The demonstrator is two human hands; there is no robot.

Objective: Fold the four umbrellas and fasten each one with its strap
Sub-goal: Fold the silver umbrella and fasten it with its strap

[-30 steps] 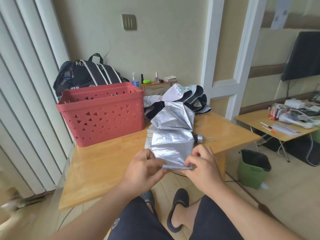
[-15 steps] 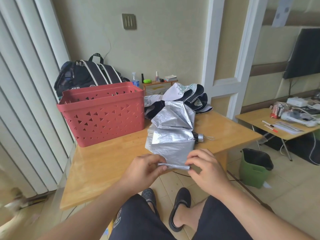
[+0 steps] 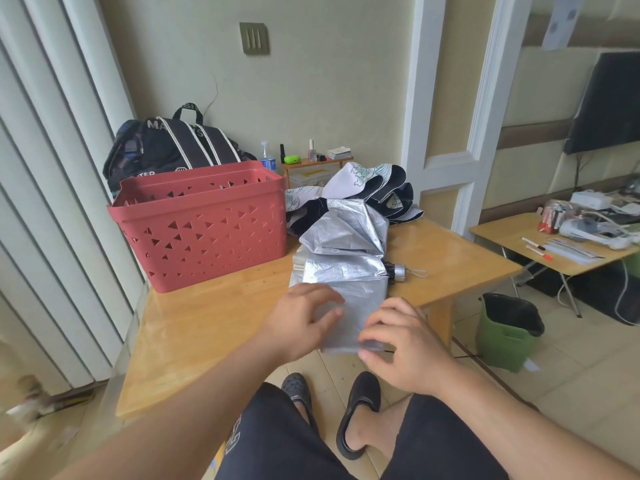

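- The silver umbrella point(image 3: 341, 261) lies on the wooden table point(image 3: 194, 327), beside the red basket point(image 3: 204, 223); its near edge overhangs the table front.
- Left hand point(image 3: 301, 320): fingers curled on the canopy's near left edge; exact hold cannot be determined.
- Right hand point(image 3: 398, 344): pinches the near right corner.
- Risk: the slick pleats may spring open if either hold slackens.
- Risk: uneven pleats leave a bundle too bulky for the strap, which is not visible.
- The patterned umbrella point(image 3: 374, 188) behind remains unfolded.

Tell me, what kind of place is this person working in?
Probably a room in a home. A backpack sits against the wall, small bottles stand on a little shelf, a dark screen hangs on the wall, and the silver umbrella lies on a low wooden table.
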